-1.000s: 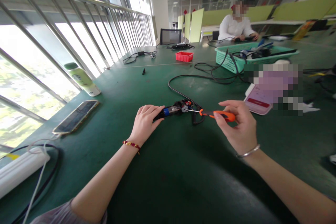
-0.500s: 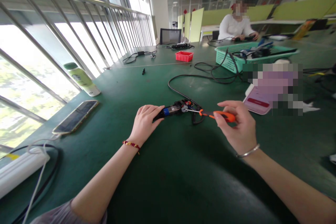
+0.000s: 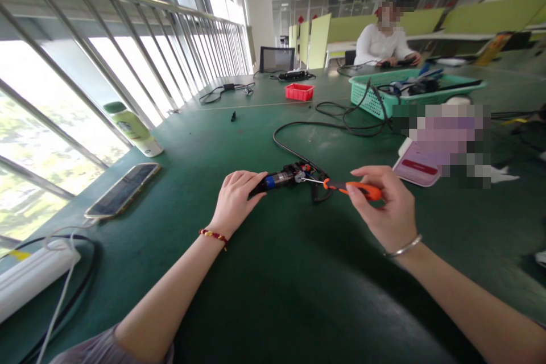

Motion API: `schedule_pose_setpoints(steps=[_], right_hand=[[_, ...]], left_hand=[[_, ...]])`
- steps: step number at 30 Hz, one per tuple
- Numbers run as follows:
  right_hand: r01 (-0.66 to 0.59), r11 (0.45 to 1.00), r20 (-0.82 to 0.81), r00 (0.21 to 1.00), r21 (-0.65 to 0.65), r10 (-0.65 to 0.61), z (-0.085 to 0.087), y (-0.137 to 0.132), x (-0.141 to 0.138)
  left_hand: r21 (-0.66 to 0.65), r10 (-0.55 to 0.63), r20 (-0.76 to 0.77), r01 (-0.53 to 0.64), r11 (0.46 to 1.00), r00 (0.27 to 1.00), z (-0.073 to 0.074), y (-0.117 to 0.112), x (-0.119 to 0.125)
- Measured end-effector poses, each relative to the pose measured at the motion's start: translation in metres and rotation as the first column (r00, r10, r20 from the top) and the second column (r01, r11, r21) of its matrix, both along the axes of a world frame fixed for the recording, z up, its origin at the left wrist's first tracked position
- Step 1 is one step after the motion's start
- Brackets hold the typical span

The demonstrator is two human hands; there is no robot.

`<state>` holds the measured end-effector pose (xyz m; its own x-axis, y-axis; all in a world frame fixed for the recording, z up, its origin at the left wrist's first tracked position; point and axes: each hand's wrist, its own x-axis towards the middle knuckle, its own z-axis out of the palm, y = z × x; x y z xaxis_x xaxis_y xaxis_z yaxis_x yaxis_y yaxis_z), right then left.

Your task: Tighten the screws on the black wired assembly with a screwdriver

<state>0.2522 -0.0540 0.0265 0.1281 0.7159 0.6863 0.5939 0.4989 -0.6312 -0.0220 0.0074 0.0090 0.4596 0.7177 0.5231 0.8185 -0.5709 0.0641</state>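
Note:
My left hand is closed around the dark end of a handheld electrical device, a slim barrel with a blue band and a silvery section. Its right end is opened, baring small inner parts and bits of red and orange; I cannot make out its exact kind. A screwdriver with an orange and black handle is pinched in my right hand. The screwdriver's thin metal shaft points left, and its tip reaches the opened part of the device. A black cable runs away from that end.
Behind stand a green basket of tools and cables and a red tray. To the right lies a phone, partly blurred. On the left are another phone, a bottle and a metal railing. A person sits across the table.
My right hand and the screwdriver handle have shifted very slightly. The left hand and the device stay where they were.

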Motion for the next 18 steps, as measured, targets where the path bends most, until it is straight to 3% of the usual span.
schedule_pose_setpoints(steps=[3,8,11,18], right_hand=[[-0.012,0.997,0.004,1.000,-0.077,0.012,0.0015,-0.0013,-0.0005],[-0.012,0.996,-0.042,0.999,0.092,0.016,-0.0036,0.0035,0.0009],[-0.031,0.991,-0.041,0.998,0.130,0.037,-0.0055,0.0045,0.0017],[-0.031,0.994,-0.033,0.999,-0.101,0.027,-0.0007,-0.0006,-0.0006]], left_hand=[[-0.001,0.003,0.000,-0.003,1.000,1.000,-0.0001,0.0000,-0.0001],[0.007,-0.004,0.002,0.004,1.000,1.000,-0.0005,0.0005,-0.0003],[0.010,-0.006,0.001,0.006,1.000,1.000,-0.0007,0.0007,-0.0004],[-0.005,0.004,0.002,-0.004,1.000,1.000,-0.0007,0.0005,-0.0005]])
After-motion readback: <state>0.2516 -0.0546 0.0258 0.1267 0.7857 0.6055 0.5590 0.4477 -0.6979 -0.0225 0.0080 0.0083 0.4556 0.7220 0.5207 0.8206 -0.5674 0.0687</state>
